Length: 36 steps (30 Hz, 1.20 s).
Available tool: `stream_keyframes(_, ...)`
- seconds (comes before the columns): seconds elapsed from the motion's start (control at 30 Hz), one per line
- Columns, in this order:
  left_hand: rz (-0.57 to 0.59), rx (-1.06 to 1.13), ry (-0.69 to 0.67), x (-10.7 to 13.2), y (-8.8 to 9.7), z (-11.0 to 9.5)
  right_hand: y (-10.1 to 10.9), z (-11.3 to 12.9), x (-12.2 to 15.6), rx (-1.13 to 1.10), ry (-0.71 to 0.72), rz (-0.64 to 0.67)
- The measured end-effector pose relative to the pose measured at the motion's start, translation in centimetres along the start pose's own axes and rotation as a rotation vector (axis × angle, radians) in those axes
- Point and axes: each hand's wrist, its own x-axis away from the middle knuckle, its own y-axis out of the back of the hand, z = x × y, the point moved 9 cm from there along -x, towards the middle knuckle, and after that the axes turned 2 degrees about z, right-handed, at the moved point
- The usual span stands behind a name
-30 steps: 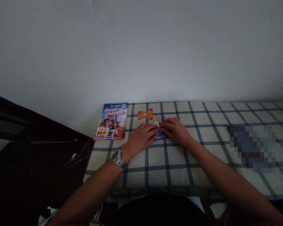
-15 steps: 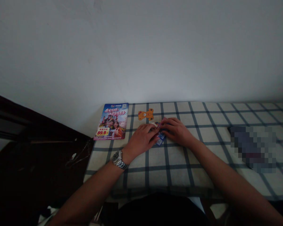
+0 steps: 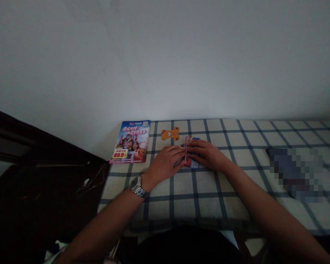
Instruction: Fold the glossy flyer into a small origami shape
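Observation:
Between my two hands a folded paper flyer (image 3: 194, 164), printed in pink and blue with a small QR code, lies on the checked cloth. My left hand (image 3: 165, 161), with a metal watch (image 3: 138, 186) at its wrist, grips the flyer's left edge with fingers and thumb. From the other side, the fingers of my right hand (image 3: 207, 156) rest over the flyer and hold it. Fingers hide much of the paper. Just behind is an orange bear-shaped piece (image 3: 170, 134).
A stack of similar printed flyers (image 3: 132, 141) lies at the cloth's back left corner. To the right rests a dark, blurred-out object (image 3: 291, 172). The checked cloth (image 3: 236, 209) runs back to a pale wall (image 3: 181, 66).
The folded flyer has turned from slanted to nearly upright in view, and more of its pink strip shows. My fingers have shifted along it; the stack and bear stay put.

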Motion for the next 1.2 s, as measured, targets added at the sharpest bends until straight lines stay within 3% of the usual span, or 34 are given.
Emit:
stream_keyframes(0.33,-0.013,0.006,0.020,0.35,-0.08,0.42,0.02,0.11,0.18,-0.063,0.005,0.044)
stream_keyframes(0.8,-0.025,0.028,0.032,0.27,-0.01,0.69,0.11,0.31,0.20,-0.055,0.017,0.002)
stream_keyframes(1.2,0.032,-0.113,-0.002,-0.22,-0.45,-0.19,-0.03,-0.25,0.43,-0.047,-0.011,-0.003)
